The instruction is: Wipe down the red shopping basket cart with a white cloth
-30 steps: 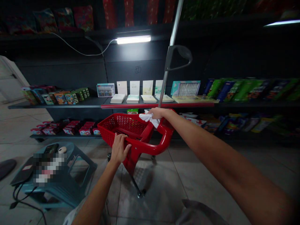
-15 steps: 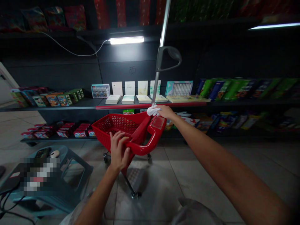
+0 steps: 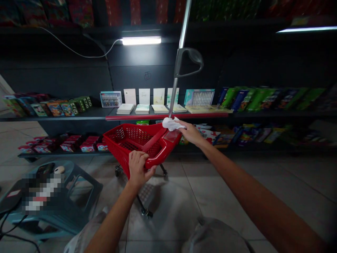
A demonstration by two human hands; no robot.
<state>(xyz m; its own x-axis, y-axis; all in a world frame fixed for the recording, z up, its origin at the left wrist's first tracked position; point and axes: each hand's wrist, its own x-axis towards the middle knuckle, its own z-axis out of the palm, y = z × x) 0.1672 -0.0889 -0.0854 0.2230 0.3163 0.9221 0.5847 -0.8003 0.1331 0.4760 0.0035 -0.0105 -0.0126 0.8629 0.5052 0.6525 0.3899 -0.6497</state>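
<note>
A red plastic shopping cart (image 3: pixel 118 154) with a perforated basket stands in front of me, empty as far as I can see into it. My left hand (image 3: pixel 138 166) is closed around the left end of its curved red handle (image 3: pixel 162 153). In my right hand (image 3: pixel 191 133) is a crumpled white cloth (image 3: pixel 172 124), pinched at its right side. The cloth lies on the upper right part of the handle, at the foot of a metal pole (image 3: pixel 176 91) that rises from the cart. A grey loop grip (image 3: pixel 179 65) sits partway up that pole.
Behind the cart, a dark shelf holds booklets (image 3: pixel 158 96), boxed pen sets (image 3: pixel 200 97), green and blue packs (image 3: pixel 238 100) and small boxes (image 3: pixel 56 108). Red packs (image 3: pixel 88 144) fill the lower shelf. At left, a blue-grey stool (image 3: pixel 92 196) carries devices and cables.
My left hand has shifted right, and its fingers now wrap more around the handle. The cart has turned slightly. The cloth is more spread out, and my right hand sits farther from the pole.
</note>
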